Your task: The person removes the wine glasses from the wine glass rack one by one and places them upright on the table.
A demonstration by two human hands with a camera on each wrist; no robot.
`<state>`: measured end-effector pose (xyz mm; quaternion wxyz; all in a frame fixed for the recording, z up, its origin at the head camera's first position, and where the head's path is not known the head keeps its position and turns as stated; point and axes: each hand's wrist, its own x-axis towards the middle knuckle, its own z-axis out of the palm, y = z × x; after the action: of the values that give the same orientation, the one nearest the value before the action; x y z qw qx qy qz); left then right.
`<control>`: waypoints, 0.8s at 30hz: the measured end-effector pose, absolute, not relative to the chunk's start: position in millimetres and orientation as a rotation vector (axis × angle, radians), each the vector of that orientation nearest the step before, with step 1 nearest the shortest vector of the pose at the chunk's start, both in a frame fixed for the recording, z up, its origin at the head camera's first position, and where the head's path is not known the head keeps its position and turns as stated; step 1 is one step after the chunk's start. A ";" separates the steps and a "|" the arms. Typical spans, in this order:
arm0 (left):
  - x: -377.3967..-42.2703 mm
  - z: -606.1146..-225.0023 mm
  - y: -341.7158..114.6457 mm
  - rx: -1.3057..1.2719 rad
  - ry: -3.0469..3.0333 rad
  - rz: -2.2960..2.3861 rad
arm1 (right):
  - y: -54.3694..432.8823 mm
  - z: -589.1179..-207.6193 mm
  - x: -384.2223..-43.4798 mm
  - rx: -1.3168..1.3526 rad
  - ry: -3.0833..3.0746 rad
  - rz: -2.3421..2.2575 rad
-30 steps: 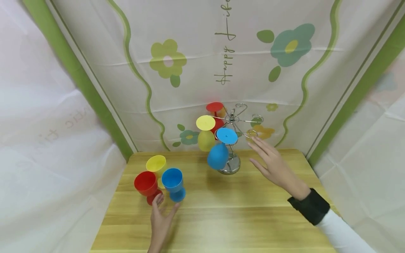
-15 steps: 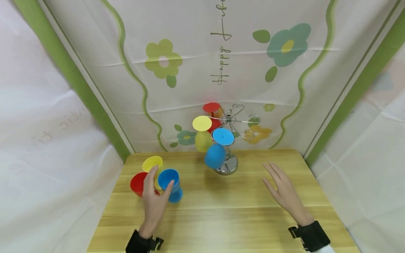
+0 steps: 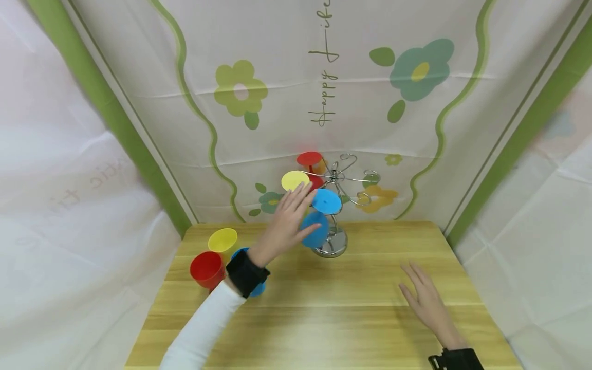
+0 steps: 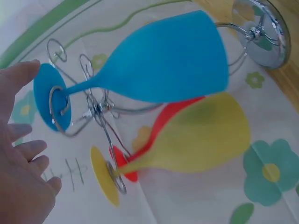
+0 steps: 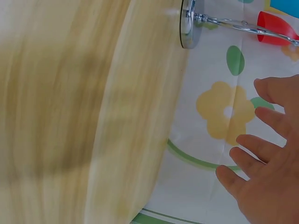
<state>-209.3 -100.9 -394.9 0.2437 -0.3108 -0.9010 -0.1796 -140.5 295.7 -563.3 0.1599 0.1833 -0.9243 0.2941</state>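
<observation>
My left hand [image 3: 287, 223] reaches in front of the chrome stemware rack [image 3: 335, 246], fingers extended beside the hanging goblets. Upside down on the rack's wire arms hang a blue goblet [image 4: 173, 58], a yellow goblet [image 4: 201, 140] and a red goblet [image 4: 170, 114]. In the left wrist view, the thumb [image 4: 23, 74] is right at the rim of the blue goblet's foot, and the other fingers are slightly bent with nothing between them. The hand hides part of the yellow goblet in the head view. Over the table's right side, my right hand [image 3: 427, 306] is spread and holds nothing.
Upright at the table's left stand a yellow goblet [image 3: 223, 239], a red goblet [image 3: 206, 268] and a blue goblet [image 3: 257, 289], the blue partly behind my left wrist. Bare curled wire arms [image 3: 364, 198] stick out on the rack's right. A printed curtain [image 3: 287, 118] backs the wooden table [image 3: 351, 329].
My left hand has moved from the standing goblets up and right to the rack. My right hand has drawn back from the rack toward the front right. The goblets stay in place.
</observation>
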 end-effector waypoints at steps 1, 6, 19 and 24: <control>-214.5 -392.7 -94.1 -0.877 -2.469 -0.459 | 296.4 -564.1 -139.1 0.522 -2.648 0.848; -230.6 -389.7 -72.6 -0.986 -2.460 -0.395 | 295.3 -566.7 -132.7 0.524 -2.661 0.863; -228.4 -393.7 -70.5 -0.986 -2.421 -0.268 | 287.3 -573.4 -125.7 0.511 -2.668 0.862; -222.5 -389.9 -74.7 -0.968 -2.462 -0.271 | 284.3 -576.9 -123.8 0.511 -2.711 0.880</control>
<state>-222.5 -74.7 -389.9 0.2389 -0.3535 -0.8990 -0.0990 -123.8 284.3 -576.9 0.1225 0.1750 -0.9292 0.3015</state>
